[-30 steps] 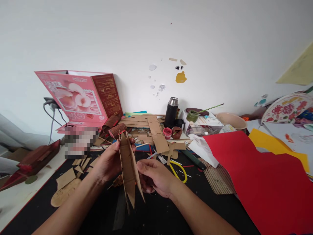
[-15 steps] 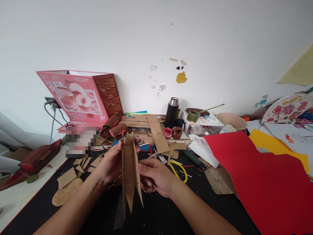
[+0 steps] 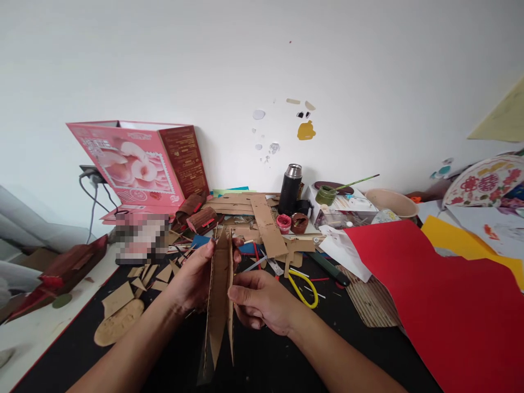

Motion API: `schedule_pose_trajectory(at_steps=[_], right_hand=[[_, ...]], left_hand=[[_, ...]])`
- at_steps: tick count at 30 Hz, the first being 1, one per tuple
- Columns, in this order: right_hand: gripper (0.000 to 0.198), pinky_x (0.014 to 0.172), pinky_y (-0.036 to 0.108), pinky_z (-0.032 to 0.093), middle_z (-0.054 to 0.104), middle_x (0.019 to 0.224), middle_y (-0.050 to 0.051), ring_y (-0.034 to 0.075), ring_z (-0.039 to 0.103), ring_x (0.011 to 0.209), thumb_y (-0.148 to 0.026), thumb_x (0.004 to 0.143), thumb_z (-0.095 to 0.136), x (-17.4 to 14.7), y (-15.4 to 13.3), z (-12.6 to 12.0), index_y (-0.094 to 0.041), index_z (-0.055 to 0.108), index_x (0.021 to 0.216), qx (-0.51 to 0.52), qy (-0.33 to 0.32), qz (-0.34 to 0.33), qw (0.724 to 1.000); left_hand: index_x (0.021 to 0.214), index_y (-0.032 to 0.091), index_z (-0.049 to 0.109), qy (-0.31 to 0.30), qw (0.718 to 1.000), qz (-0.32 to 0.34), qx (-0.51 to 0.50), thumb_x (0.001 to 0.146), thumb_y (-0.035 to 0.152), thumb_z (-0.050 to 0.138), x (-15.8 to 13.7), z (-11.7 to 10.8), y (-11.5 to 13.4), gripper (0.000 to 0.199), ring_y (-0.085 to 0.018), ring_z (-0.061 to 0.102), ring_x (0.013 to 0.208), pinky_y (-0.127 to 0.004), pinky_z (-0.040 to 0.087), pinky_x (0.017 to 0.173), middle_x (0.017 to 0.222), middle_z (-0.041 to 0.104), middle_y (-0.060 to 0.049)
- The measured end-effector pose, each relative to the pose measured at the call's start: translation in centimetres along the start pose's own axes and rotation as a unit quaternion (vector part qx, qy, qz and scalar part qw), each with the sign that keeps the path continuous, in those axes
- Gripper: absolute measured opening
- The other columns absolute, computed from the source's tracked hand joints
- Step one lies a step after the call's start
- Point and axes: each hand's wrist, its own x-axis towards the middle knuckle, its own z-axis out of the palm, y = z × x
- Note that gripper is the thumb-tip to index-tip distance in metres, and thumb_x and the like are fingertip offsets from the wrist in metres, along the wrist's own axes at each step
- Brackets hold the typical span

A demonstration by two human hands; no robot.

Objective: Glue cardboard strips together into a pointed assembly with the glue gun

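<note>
White wall [image 3: 229,71] behind; black work surface [image 3: 278,368] below, cardboard scraps [image 3: 118,299] at its left. One folded cardboard piece [image 3: 219,297], points at its near end, is held above the surface between both hands. Left hand [image 3: 195,279]: curled around its far part. Right hand [image 3: 262,303]: thumb and fingers pinch its right panel. Yellow handle [image 3: 313,297] and red paper [image 3: 446,300] lie rightward; black flask [image 3: 290,188] stands beyond.

Left hand [image 3: 195,281]'s partly hidden behind the folded brown cardboard piece [image 3: 219,295], and the big red paper sheet [image 3: 454,305] runs off-frame lower right.
</note>
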Motion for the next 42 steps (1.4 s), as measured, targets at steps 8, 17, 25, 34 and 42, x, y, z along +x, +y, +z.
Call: schedule_pose_trajectory(at_steps=[8, 17, 25, 34, 42], right_hand=[[0.064, 0.036, 0.022, 0.023, 0.035, 0.040, -0.016, 0.004, 0.026, 0.034, -0.072, 0.068, 0.096, 0.0, -0.1, -0.1, -0.020, 0.060, 0.074, -0.028, 0.052, -0.018, 0.998], [0.059, 0.037, 0.022, 0.017, 0.031, 0.041, -0.016, 0.005, 0.022, 0.036, -0.069, 0.073, 0.094, -0.1, -1.6, -1.4, -0.019, 0.064, 0.078, -0.027, 0.161, -0.114, 0.980], [0.058, 0.037, 0.024, 0.023, 0.049, 0.061, -0.010, 0.004, 0.030, 0.039, -0.068, 0.071, 0.095, 0.2, -1.7, -1.5, -0.017, 0.071, 0.086, -0.063, 0.203, -0.134, 0.968], [0.057, 0.039, 0.024, 0.025, 0.056, 0.066, -0.008, 0.004, 0.036, 0.040, -0.067, 0.075, 0.092, 0.2, -1.4, -2.0, -0.017, 0.070, 0.090, -0.090, 0.202, -0.122, 0.968], [0.059, 0.040, 0.024, 0.025, 0.053, 0.064, -0.010, 0.005, 0.038, 0.039, -0.070, 0.076, 0.090, 0.4, -1.2, -2.3, -0.018, 0.068, 0.091, -0.119, 0.197, -0.121, 0.966]], left_hand=[[0.114, 0.016, 0.084, 0.007, 0.999, 0.024, 0.030, 0.077, 0.065, 0.092, 0.1, 0.4, 0.2, 0.061, -0.023, 0.076, 0.083, -0.029, 0.059, 0.075, 0.091, 0.082, -0.009], [0.117, 0.019, 0.082, 0.018, 0.993, 0.066, 0.098, 0.079, 0.047, 0.096, 0.1, 0.5, 0.0, 0.049, -0.022, 0.073, 0.085, -0.030, 0.055, 0.079, 0.102, 0.081, -0.010], [0.103, 0.018, 0.086, 0.019, 0.982, 0.041, 0.186, 0.082, 0.047, 0.094, -0.1, 0.7, 0.1, 0.036, -0.023, 0.073, 0.084, -0.030, 0.055, 0.082, 0.092, 0.081, -0.009], [0.097, 0.019, 0.085, 0.027, 0.969, 0.040, 0.242, 0.081, 0.052, 0.093, 0.2, 0.3, -0.3, 0.038, -0.017, 0.060, 0.067, -0.028, 0.049, 0.067, 0.079, 0.072, -0.004], [0.093, 0.020, 0.081, 0.037, 0.954, 0.082, 0.286, 0.082, 0.048, 0.092, 0.3, 0.7, -0.5, 0.032, -0.016, 0.060, 0.069, -0.025, 0.047, 0.063, 0.082, 0.074, -0.003]])
